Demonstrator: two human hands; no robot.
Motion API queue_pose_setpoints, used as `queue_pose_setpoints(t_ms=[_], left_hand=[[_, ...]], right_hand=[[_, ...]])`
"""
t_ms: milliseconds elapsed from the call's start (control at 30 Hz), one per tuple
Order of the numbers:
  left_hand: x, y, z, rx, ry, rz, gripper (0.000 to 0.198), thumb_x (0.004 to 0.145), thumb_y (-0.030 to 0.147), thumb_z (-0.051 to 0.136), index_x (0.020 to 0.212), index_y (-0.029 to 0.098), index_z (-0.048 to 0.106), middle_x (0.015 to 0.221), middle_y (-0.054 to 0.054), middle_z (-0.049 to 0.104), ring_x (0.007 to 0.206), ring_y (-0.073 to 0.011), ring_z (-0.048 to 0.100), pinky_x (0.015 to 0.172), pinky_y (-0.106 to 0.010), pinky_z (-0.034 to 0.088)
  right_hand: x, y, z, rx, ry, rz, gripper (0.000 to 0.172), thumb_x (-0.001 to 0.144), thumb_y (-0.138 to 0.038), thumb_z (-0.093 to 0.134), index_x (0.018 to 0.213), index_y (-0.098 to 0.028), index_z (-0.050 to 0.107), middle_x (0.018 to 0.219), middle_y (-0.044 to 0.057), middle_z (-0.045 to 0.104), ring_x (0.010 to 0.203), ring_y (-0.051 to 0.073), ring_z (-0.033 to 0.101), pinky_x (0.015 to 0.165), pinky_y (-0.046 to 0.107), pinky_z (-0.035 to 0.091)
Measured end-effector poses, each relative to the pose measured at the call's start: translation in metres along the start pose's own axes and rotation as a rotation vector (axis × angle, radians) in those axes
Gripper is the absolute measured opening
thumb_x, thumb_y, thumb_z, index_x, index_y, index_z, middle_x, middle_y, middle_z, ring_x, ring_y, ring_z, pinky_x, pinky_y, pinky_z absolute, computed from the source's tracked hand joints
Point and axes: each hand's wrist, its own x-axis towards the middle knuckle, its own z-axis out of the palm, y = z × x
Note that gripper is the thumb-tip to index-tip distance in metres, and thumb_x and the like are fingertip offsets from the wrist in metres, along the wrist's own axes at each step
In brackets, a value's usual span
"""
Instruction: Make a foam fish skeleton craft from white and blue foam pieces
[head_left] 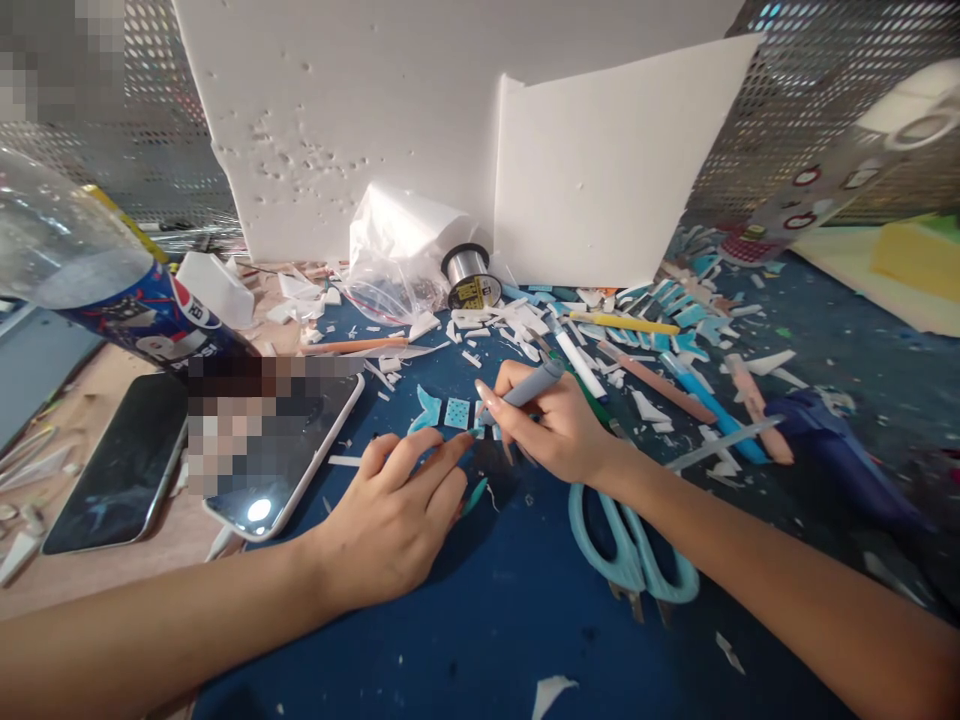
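Note:
My right hand (pixel 559 420) is closed round a grey-blue marker pen (pixel 534 382), its tip pointing down at a short row of small light-blue pieces. My left hand (pixel 405 510) lies low over the mat with bent fingers, the fingertips pressing at the edge of this row. In the row, a tail-shaped blue piece (pixel 427 408) is at the left, followed by a blue square with dark dots (pixel 457 413). The pieces further right are partly hidden by my fingers. A small teal pointed thing (pixel 475 496) shows beside my left hand.
Light-blue-handled scissors (pixel 630 550) lie below my right wrist. Several markers, including a yellow one (pixel 626 322), lie among white scraps. A spool (pixel 471 275) stands before white foam boards (pixel 585 180). Two phones (pixel 120 470) and a Pepsi bottle (pixel 150 310) are left.

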Motion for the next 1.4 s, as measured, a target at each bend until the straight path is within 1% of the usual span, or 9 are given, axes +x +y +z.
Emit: queue_pose_setpoints(t_ms=[333, 433, 500, 567, 733, 933, 1167, 1267, 1400], left_hand=[[0.0001, 0.0002, -0.0001, 0.007, -0.013, 0.000, 0.016, 0.087, 0.015, 0.044, 0.085, 0.014, 0.060, 0.115, -0.008, 0.064, 0.102, -0.0264, 0.045, 0.077, -0.038, 0.034], [0.0004, 0.0006, -0.0016, 0.003, -0.009, -0.002, 0.015, 0.086, 0.014, 0.045, 0.085, 0.014, 0.060, 0.114, -0.008, 0.065, 0.101, -0.0257, 0.045, 0.078, -0.038, 0.034], [0.0005, 0.0008, -0.0019, -0.004, -0.003, -0.005, 0.014, 0.086, 0.014, 0.046, 0.084, 0.014, 0.060, 0.113, -0.008, 0.065, 0.101, -0.0253, 0.045, 0.078, -0.037, 0.034], [0.0006, 0.0009, -0.0015, -0.012, -0.003, -0.007, 0.014, 0.085, 0.014, 0.046, 0.084, 0.014, 0.060, 0.114, -0.008, 0.065, 0.101, -0.0252, 0.045, 0.078, -0.037, 0.034], [0.0002, 0.0011, -0.0012, -0.020, -0.008, -0.007, 0.014, 0.085, 0.014, 0.046, 0.085, 0.013, 0.059, 0.114, -0.008, 0.064, 0.100, -0.0252, 0.045, 0.077, -0.037, 0.034], [-0.0001, -0.0003, -0.0010, -0.001, -0.004, 0.006, 0.015, 0.086, 0.015, 0.045, 0.084, 0.013, 0.060, 0.115, -0.008, 0.064, 0.101, -0.0260, 0.044, 0.077, -0.038, 0.034], [-0.0011, -0.0008, -0.0008, 0.000, -0.004, 0.002, 0.015, 0.087, 0.017, 0.045, 0.085, 0.014, 0.059, 0.116, -0.008, 0.063, 0.102, -0.0249, 0.044, 0.078, -0.037, 0.034], [-0.0012, -0.0009, -0.0013, -0.007, -0.007, 0.000, 0.016, 0.088, 0.016, 0.043, 0.085, 0.013, 0.059, 0.117, -0.007, 0.063, 0.105, -0.0255, 0.043, 0.079, -0.038, 0.033], [-0.0013, -0.0010, -0.0020, -0.004, -0.006, 0.006, 0.015, 0.087, 0.015, 0.044, 0.086, 0.013, 0.059, 0.117, -0.007, 0.062, 0.105, -0.0259, 0.043, 0.078, -0.038, 0.032]], right_hand=[[-0.0001, 0.0004, 0.0009, -0.057, -0.032, -0.017, 0.030, 0.088, -0.019, 0.049, 0.059, -0.019, 0.039, 0.053, -0.005, 0.041, 0.044, 0.007, 0.041, 0.049, 0.025, 0.032], [-0.0006, -0.0005, 0.0007, -0.029, 0.017, -0.045, 0.031, 0.088, -0.019, 0.048, 0.058, -0.019, 0.039, 0.053, -0.004, 0.041, 0.044, 0.007, 0.039, 0.049, 0.025, 0.033], [-0.0012, -0.0009, 0.0006, -0.006, 0.056, -0.042, 0.032, 0.088, -0.020, 0.048, 0.057, -0.019, 0.038, 0.051, -0.005, 0.040, 0.042, 0.007, 0.037, 0.047, 0.025, 0.032], [-0.0016, -0.0010, 0.0005, -0.007, 0.066, -0.035, 0.033, 0.087, -0.021, 0.049, 0.057, -0.019, 0.038, 0.050, -0.005, 0.039, 0.041, 0.007, 0.035, 0.046, 0.025, 0.032], [-0.0012, 0.0002, 0.0004, -0.056, 0.029, -0.025, 0.031, 0.087, -0.021, 0.050, 0.058, -0.020, 0.038, 0.049, -0.006, 0.038, 0.040, 0.007, 0.037, 0.045, 0.025, 0.031], [-0.0002, 0.0008, 0.0003, -0.045, 0.001, -0.027, 0.030, 0.086, -0.019, 0.050, 0.058, -0.019, 0.039, 0.051, -0.005, 0.039, 0.041, 0.007, 0.039, 0.047, 0.025, 0.031], [-0.0017, 0.0000, 0.0002, -0.046, 0.052, -0.044, 0.031, 0.087, -0.020, 0.048, 0.057, -0.019, 0.042, 0.051, -0.004, 0.041, 0.041, 0.007, 0.037, 0.046, 0.026, 0.030], [-0.0018, 0.0005, 0.0005, -0.062, 0.071, -0.051, 0.032, 0.087, -0.019, 0.048, 0.056, -0.019, 0.043, 0.052, -0.003, 0.041, 0.042, 0.008, 0.039, 0.047, 0.027, 0.032], [-0.0021, 0.0009, 0.0008, -0.035, 0.127, -0.083, 0.032, 0.087, -0.016, 0.049, 0.055, -0.018, 0.044, 0.052, -0.004, 0.040, 0.042, 0.007, 0.040, 0.046, 0.026, 0.034]])
